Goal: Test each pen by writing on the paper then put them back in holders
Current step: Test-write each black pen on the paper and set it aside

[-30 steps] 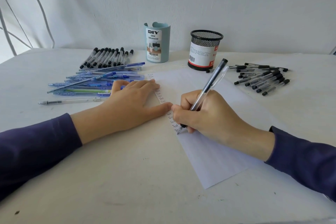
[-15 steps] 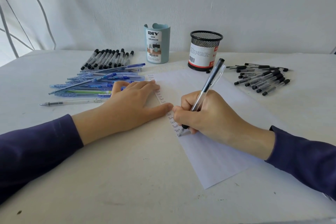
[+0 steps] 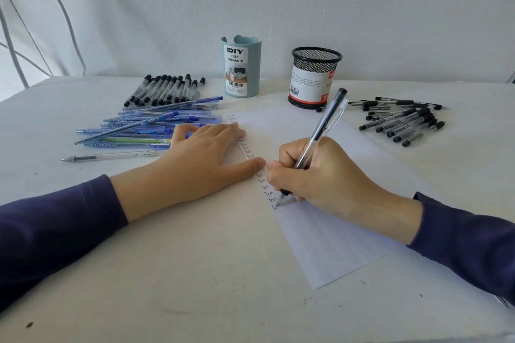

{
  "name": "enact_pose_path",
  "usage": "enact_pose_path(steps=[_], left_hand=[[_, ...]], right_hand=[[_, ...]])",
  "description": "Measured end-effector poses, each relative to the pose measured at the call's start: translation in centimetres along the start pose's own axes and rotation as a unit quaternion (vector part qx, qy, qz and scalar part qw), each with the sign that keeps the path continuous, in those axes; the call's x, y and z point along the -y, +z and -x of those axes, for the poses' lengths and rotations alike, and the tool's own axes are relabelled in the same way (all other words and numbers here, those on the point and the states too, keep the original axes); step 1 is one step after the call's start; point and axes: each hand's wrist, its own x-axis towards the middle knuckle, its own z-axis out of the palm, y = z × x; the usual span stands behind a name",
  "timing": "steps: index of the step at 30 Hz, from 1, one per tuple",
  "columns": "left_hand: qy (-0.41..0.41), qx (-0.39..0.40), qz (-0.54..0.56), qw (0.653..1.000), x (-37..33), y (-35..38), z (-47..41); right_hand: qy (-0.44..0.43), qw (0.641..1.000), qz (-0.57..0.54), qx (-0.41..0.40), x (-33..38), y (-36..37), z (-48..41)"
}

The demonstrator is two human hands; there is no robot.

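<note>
Head view, right hand [image 3: 320, 172]: fingers curled round the pen [image 3: 323, 131], tip just below them on the paper [image 3: 328, 245], mid-word.
Left hand [image 3: 200, 164]: flat, fingers straight, pressing the paper's edge.
Advice: light, even strokes — finish the word.
Blue holder [image 3: 242, 67], mesh holder [image 3: 315, 78]: well beyond the fingertips.

Black mesh holder [image 3: 316, 57], pale-blue organizer [image 3: 250, 64].

White table [image 3: 181, 273], dark speck [image 3: 29, 324], plain white wall [image 3: 362, 8]
</note>
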Motion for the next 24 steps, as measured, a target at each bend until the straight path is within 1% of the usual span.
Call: enact_pose_path(steps=[7, 17, 24], left_hand=[[0.0, -0.002, -0.004, 1.0, 0.1, 0.1, -0.1], [-0.001, -0.009, -0.001, 1.0, 0.0, 0.1, -0.1], [-0.002, -0.005, -0.001, 1.0, 0.1, 0.2, -0.1]], right_hand=[[-0.006, 1.0, 0.001, -0.016, 0.0, 0.0, -0.2], [-0.017, 1.0, -0.002, -0.014, -0.4, -0.1, -0.2], [-0.008, 0.998, -0.045, -0.036, 0.0, -1.5, -1.1]])
